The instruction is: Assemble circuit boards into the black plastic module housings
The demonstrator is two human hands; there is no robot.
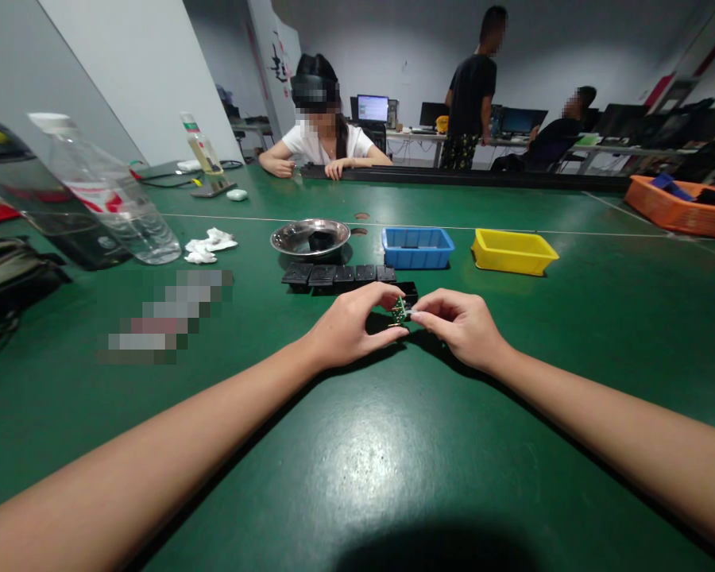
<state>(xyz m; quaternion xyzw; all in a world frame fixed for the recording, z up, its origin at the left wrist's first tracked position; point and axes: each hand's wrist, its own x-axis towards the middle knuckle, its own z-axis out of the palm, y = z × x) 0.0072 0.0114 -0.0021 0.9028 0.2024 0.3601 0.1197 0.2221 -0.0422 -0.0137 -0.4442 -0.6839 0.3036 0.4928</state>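
Note:
A small green circuit board (399,311) is pinched between both hands just above the green table (357,445). My left hand (349,326) grips its left side with thumb and fingers. From the right, my right hand (458,324) pinches the board's other edge. Right behind the hands lies a row of several black flat parts (338,275), and one more black part (407,291) sits just behind the board.
A metal bowl (311,237) holding a dark piece, a blue bin (417,247) and a yellow bin (512,251) stand behind the row. Water bottles (110,195) and crumpled tissue (210,245) are at left, an orange tray (682,208) far right. A person sits across the table; others are farther back.

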